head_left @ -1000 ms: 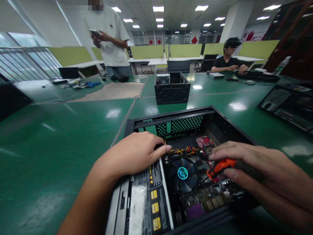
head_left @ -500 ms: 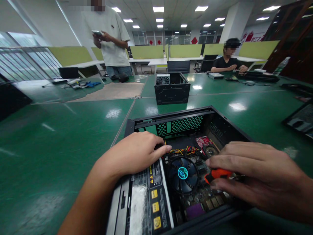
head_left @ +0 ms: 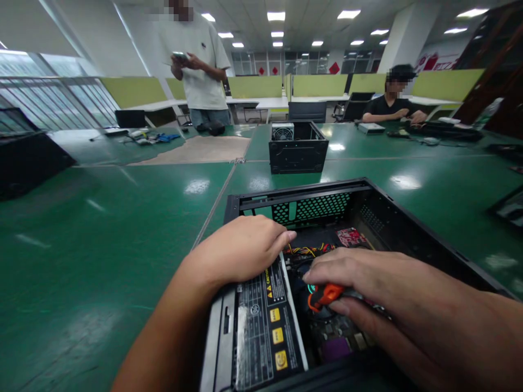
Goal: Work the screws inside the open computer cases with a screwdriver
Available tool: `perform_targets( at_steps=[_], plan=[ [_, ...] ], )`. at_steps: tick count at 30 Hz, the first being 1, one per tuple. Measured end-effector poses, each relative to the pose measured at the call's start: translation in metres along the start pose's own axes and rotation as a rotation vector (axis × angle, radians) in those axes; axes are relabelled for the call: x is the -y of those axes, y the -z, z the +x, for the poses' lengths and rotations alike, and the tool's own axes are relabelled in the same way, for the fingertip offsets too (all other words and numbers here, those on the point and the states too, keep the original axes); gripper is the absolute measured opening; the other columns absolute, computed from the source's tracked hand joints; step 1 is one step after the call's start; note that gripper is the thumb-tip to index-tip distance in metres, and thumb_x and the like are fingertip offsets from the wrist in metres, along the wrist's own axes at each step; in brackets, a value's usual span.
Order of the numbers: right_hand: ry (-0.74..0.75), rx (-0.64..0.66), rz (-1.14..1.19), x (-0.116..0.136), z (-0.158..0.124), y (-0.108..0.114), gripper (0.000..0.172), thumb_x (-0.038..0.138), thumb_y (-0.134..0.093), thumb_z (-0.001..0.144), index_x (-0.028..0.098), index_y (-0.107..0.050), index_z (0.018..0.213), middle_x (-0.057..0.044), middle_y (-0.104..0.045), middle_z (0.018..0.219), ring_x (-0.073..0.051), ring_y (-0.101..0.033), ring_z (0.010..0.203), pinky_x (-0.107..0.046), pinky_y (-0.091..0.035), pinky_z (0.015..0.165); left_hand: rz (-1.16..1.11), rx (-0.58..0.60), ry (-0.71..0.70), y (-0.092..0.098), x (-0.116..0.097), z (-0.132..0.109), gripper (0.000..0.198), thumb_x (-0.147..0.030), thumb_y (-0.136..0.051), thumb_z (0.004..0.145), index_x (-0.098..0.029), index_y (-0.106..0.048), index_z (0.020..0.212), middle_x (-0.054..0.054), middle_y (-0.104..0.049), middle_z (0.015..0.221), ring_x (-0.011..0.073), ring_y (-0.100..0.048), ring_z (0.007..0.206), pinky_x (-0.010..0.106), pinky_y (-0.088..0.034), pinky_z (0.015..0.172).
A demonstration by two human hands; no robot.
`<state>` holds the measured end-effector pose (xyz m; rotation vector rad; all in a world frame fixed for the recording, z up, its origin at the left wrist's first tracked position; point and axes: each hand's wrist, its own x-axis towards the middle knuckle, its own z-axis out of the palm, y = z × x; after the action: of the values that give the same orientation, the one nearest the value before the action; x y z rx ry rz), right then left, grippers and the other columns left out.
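Note:
An open black computer case [head_left: 412,231] lies before me, its circuit board and colored wires exposed. My left hand [head_left: 249,247] is closed over the far end of the labeled power supply [head_left: 261,326]; the thumb lies along its inner edge and the other fingers are largely hidden. Between the thumb and fingers of my right hand [head_left: 379,288] is the orange-and-black handle of a screwdriver [head_left: 327,296], held above the cooling fan [head_left: 302,302]. Its tip is hidden behind the hand. A red card [head_left: 351,236] sits deeper in the case.
Across the green table [head_left: 134,228] stands another computer case [head_left: 298,155]. Dark equipment [head_left: 32,155] is at left, and a panel [head_left: 509,209] lies at right. One person [head_left: 200,65] stands holding a phone; another person [head_left: 394,106] sits at the far right.
My right hand has carried the screwdriver leftward, from beside the fan to over it. My left hand remains on the power supply. The view has shifted slightly left.

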<state>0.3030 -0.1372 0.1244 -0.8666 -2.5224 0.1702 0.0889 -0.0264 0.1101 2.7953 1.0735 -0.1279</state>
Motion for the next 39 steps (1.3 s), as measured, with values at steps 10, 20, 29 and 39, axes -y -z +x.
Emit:
perform_targets(
  at_steps=[10, 20, 29, 39],
  plan=[
    [0.013, 0.088, 0.042, -0.002, 0.002, -0.006, 0.030, 0.019, -0.040, 0.100, 0.014, -0.059, 0.123, -0.006, -0.070, 0.121, -0.014, -0.065, 0.112, -0.022, -0.051, 0.099, 0.045, -0.012, -0.007, 0.000, 0.000, -0.001, 0.049, -0.041, -0.029, 0.103, -0.019, -0.066, 0.080, 0.007, -0.071, 0.082, 0.0234, -0.067, 0.075, 0.033, -0.043, 0.065],
    [-0.040, 0.023, 0.085, -0.001, 0.002, -0.002, 0.029, 0.017, -0.043, 0.098, 0.016, -0.057, 0.124, -0.007, -0.069, 0.122, -0.015, -0.065, 0.113, -0.021, -0.053, 0.096, 0.026, -0.008, -0.002, 0.000, 0.000, -0.001, 0.049, -0.042, -0.030, 0.103, -0.019, -0.068, 0.082, 0.008, -0.072, 0.084, 0.0250, -0.068, 0.078, 0.034, -0.045, 0.068],
    [-0.012, 0.005, 0.055, -0.001, 0.003, 0.001, 0.029, 0.014, -0.040, 0.097, 0.012, -0.056, 0.121, -0.009, -0.070, 0.119, -0.013, -0.065, 0.111, -0.017, -0.052, 0.096, 0.021, -0.011, -0.003, 0.000, 0.000, -0.003, 0.051, -0.042, -0.030, 0.103, -0.018, -0.069, 0.082, 0.009, -0.072, 0.085, 0.0256, -0.068, 0.078, 0.035, -0.046, 0.068],
    [0.091, 0.116, 0.106, -0.002, 0.006, 0.005, 0.031, 0.016, -0.041, 0.096, 0.011, -0.060, 0.121, -0.010, -0.069, 0.123, -0.015, -0.063, 0.115, -0.020, -0.048, 0.102, 0.049, -0.019, -0.012, -0.001, 0.001, -0.002, 0.050, -0.041, -0.029, 0.103, -0.018, -0.068, 0.080, 0.009, -0.072, 0.083, 0.0262, -0.069, 0.077, 0.036, -0.047, 0.068]
  ],
)
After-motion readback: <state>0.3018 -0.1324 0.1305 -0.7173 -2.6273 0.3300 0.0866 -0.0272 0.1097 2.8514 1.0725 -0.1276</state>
